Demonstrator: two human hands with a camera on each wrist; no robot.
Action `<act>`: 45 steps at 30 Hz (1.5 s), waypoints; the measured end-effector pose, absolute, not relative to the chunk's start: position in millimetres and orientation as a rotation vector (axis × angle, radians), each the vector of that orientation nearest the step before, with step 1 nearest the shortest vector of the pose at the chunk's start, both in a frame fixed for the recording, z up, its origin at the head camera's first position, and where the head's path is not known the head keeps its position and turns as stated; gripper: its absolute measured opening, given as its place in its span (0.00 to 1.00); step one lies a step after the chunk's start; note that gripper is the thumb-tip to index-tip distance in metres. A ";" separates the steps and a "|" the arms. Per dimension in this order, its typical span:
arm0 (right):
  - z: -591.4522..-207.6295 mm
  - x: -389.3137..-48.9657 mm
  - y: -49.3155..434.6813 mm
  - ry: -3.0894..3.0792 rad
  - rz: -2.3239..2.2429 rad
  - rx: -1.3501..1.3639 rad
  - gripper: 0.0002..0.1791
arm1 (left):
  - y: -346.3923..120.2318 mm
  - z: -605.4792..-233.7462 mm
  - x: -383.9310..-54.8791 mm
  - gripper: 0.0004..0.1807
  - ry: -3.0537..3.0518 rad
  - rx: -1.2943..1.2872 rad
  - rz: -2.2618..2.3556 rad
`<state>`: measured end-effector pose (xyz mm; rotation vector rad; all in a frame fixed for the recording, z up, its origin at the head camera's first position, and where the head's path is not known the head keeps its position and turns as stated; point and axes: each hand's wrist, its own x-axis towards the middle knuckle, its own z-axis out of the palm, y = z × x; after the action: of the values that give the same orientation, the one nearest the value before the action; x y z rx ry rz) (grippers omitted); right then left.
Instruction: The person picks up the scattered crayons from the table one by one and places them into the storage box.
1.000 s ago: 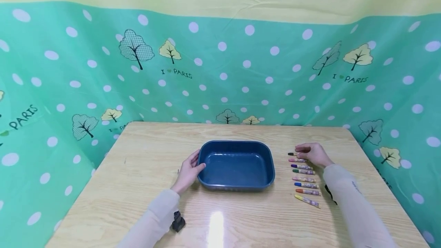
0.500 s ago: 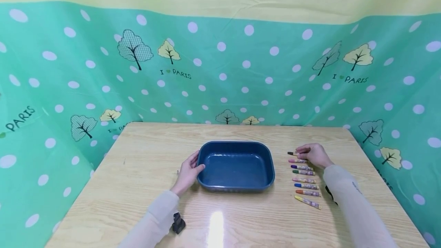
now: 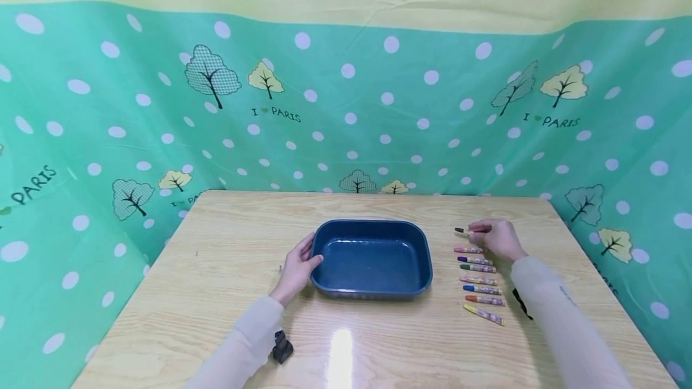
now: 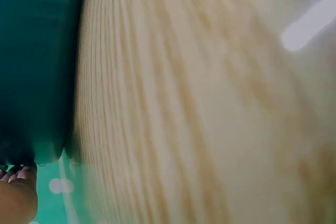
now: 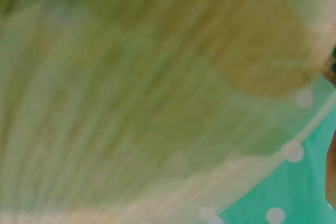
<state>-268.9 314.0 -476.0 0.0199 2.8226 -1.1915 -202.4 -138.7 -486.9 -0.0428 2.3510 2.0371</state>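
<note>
My left hand [image 3: 295, 269] grips the left wall of a dark blue rectangular basin [image 3: 373, 260], thumb over the rim and fingers outside. In the left wrist view the basin's outer wall [image 4: 39, 66] fills the left side, with part of the hand [image 4: 18, 195] below it. My right hand [image 3: 498, 239] pinches a black-tipped crayon [image 3: 461, 230] at the far end of a crayon column; its tip points left toward the basin. Below it lie a pink crayon [image 3: 468, 250], a purple crayon [image 3: 474, 260] and several others. The right wrist view shows only a sliver of hand [image 5: 331, 171].
Nearer the front of the column are a blue crayon [image 3: 481, 290], an orange crayon [image 3: 485, 301] and a slanted yellow crayon [image 3: 483, 314]. The wooden table [image 3: 232, 221] meets a green dotted curtain [image 3: 346, 137] at the back and sides. Black wrist devices hang under both sleeves.
My right hand has moved slightly up and right with the black-tipped crayon, widening its gap from the pink one. The left hand and basin stay in place.
</note>
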 end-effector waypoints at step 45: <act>-434.6 -249.3 162.9 2.599 -1.490 -0.370 0.15 | -135.5 -489.4 -202.0 0.32 2.336 -0.028 2.109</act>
<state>-249.3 162.9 -434.6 -0.3704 2.5992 -1.4904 -202.0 -135.5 -489.4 -0.0282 2.3363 2.1091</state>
